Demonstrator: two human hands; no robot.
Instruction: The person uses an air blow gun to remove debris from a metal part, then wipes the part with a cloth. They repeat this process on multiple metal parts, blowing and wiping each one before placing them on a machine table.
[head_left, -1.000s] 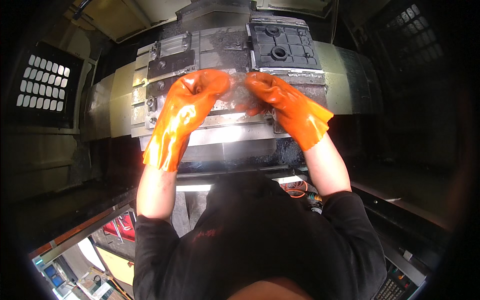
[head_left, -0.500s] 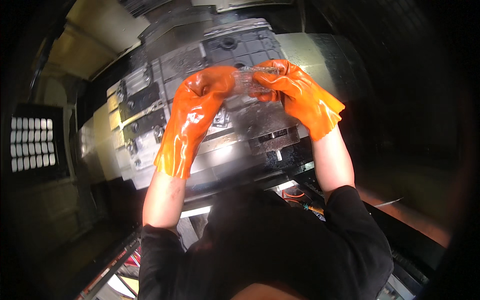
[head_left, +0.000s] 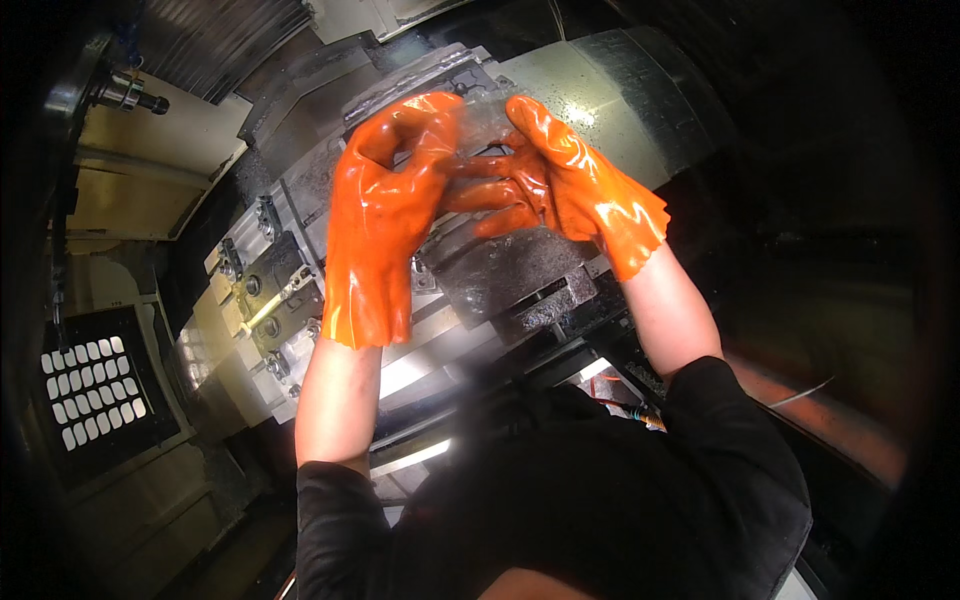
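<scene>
Both hands wear long orange rubber gloves and are raised over a machine bed. My left hand (head_left: 385,190) is curled, its thumb and fingers bent round toward the middle. At its fingertips is a blurred, greyish see-through tangle (head_left: 484,122), whose kind I cannot make out. Facing it, my right hand (head_left: 555,180) has its thumb up and apart from the fingers, which stretch left toward the left palm. Beneath the hands lies a dark, wet metal block (head_left: 515,268) on the bed, partly covered by the gloves.
Left of the hands, bolted clamps (head_left: 268,305) and a light bar (head_left: 285,297) stand on the metal plate. A sloped metal cover (head_left: 640,95) lies at the far right. A spindle-like metal fitting (head_left: 130,95) juts in at the upper left, above a slotted light panel (head_left: 95,390).
My right thumb has lifted off the see-through tangle and the right fingers have spread out. The left hand has risen slightly. The whole view has turned and shifted.
</scene>
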